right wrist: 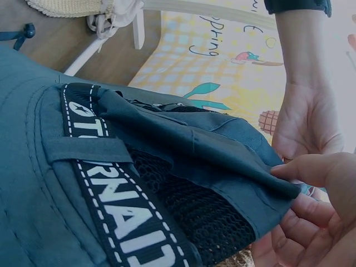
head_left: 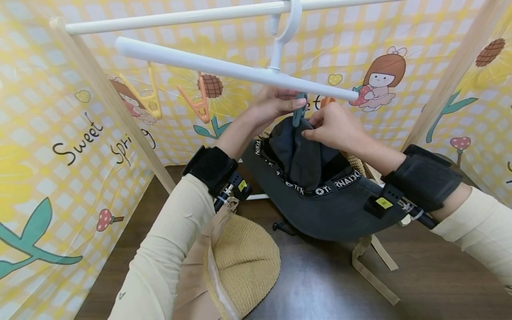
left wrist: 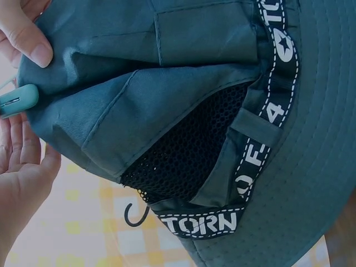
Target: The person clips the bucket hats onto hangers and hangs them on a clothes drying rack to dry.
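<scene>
A dark bucket hat (head_left: 320, 200) with a black-and-white lettered band hangs crown-up beneath a white hanger (head_left: 240, 73). My left hand (head_left: 272, 106) pinches a teal clothespin (head_left: 300, 109) under the hanger bar, its thumb across the clip. The lower tip of the clothespin meets the folded crown, as the left wrist view also shows. Close by on the other side, my right hand (head_left: 340, 126) pinches the crown fabric (right wrist: 239, 150) between thumb and fingers. Mesh panels (left wrist: 183, 150) show in the hat's side.
Yellow (head_left: 150, 98) and orange (head_left: 198, 102) clothespins hang from the hanger's left side; another orange clip (head_left: 327, 102) is behind the right hand. The hanger hooks over a white rail (head_left: 180, 15) on wooden posts. A straw-coloured knit hat (head_left: 248, 262) lies below on the brown surface.
</scene>
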`<state>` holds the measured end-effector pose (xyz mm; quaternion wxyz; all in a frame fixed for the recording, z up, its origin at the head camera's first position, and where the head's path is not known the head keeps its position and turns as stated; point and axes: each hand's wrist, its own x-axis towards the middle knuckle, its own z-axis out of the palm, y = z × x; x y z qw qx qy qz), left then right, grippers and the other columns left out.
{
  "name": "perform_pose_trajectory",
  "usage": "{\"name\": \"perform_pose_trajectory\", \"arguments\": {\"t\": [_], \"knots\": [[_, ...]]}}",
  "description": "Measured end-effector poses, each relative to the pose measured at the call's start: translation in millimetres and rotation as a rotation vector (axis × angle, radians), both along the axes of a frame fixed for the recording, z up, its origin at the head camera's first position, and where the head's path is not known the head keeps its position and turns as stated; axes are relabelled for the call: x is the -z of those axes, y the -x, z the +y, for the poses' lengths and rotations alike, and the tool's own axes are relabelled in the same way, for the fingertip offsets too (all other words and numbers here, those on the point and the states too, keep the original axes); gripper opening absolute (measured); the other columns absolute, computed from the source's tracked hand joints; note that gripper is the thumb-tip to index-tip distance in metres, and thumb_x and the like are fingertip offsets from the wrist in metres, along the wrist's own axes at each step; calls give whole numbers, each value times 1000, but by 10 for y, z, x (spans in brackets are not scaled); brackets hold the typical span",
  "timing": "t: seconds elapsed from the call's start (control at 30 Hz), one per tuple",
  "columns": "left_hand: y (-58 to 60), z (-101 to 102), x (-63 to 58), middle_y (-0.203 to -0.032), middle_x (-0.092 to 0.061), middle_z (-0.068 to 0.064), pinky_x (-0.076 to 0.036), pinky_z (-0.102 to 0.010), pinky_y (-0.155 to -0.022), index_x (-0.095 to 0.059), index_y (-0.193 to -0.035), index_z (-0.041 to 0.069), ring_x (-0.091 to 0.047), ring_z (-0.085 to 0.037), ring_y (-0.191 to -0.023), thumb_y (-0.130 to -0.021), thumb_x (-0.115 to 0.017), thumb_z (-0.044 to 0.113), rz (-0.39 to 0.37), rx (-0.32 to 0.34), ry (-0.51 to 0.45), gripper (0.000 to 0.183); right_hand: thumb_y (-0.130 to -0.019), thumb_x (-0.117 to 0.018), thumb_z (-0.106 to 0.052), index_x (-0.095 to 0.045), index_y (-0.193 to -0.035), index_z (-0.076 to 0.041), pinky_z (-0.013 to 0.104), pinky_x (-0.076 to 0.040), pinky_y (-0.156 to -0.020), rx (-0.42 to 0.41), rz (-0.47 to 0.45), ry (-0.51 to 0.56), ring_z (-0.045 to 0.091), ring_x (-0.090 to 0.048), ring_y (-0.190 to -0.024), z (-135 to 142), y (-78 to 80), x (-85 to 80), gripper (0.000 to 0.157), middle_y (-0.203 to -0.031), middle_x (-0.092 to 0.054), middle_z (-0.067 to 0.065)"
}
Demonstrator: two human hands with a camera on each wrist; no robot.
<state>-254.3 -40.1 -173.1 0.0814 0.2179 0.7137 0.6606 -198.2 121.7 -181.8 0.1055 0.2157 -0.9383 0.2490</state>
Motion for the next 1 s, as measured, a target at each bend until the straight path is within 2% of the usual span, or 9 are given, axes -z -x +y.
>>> {"name": "perform_pose_trajectory", "arguments": {"t": [0.27, 0.5, 0.8, 0.9, 1.0], "knots": [[-12, 7, 0, -102, -58, -8, -45, -39, -101, -50, -124, -5, -55, -28, -109, -91, -55, 1, 3, 7, 15, 34, -81, -67, -16, -63, -64, -5, 29, -30, -49, 7, -1, -7, 19, -43, -57, 7, -7, -5, 21, -50, -43, -2], [-13, -4, -7, -115, -56, -17, -45, -36, -102, -49, -126, -5, -54, -29, -113, -92, -54, 2, 6, 9, 26, 35, -81, -67, -16, -63, -64, -5, 29, -29, -48, 0, 8, -6, 19, -42, -55, 0, -6, -11, 21, -48, -41, -2], [-11, -5, 11, -100, -58, -5, -45, -37, -101, -52, -123, -6, -55, -27, -111, -92, -54, 2, -12, 10, 15, 32, -81, -68, -16, -62, -65, -6, 29, -29, -48, -1, 4, -8, 16, -41, -50, 2, -29, -11, 20, -48, -39, -3], [-13, -8, 20, -106, -58, -10, -45, -35, -101, -51, -124, -7, -54, -28, -114, -92, -53, 2, -17, 18, 5, 32, -80, -68, -16, -66, -67, -5, 28, -30, -49, 1, 7, -4, 17, -44, -53, 1, -32, -5, 17, -50, -46, -1], [-21, -19, 22, -121, -56, -19, -44, -33, -102, -49, -126, -8, -52, -28, -118, -93, -53, 3, -22, 26, 14, 35, -80, -68, -17, -71, -74, -4, 28, -33, -50, 7, -4, 7, 17, -49, -57, 1, -41, -6, 14, -59, -60, 5]]}}
